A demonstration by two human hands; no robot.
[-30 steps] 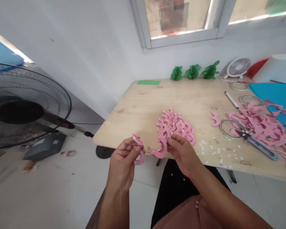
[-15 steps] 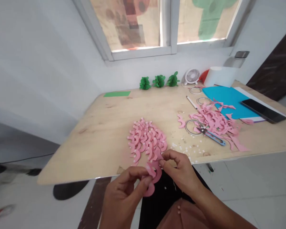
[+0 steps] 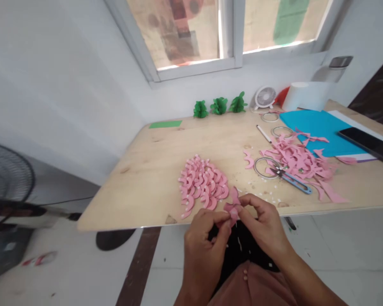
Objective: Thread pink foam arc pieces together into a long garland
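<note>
Between my two hands, just off the table's front edge, is a curved pink paper cutout [image 3: 232, 207]. My left hand [image 3: 207, 238] pinches its lower left part between thumb and fingertips. The fingers of my right hand [image 3: 258, 216] are closed on its right side. Part of the cutout is hidden by the fingertips. Just beyond my left hand lies a pile of similar curved pink paper pieces [image 3: 204, 180], several with small white patches at their ends.
Pink paper scraps [image 3: 301, 157] lie at the right with blue-handled snips [image 3: 292, 180] and a tape roll [image 3: 265, 167]. Behind are blue sheets [image 3: 322, 127], a phone [image 3: 368, 142], a pen [image 3: 263, 133], a small fan [image 3: 264, 97] and green paper trees [image 3: 219, 106]. A larger fan [image 3: 9, 174] stands left.
My hands have moved closer together, bringing the pink cutout up and away from the pile, rightward. The whole view has shifted slightly left.
</note>
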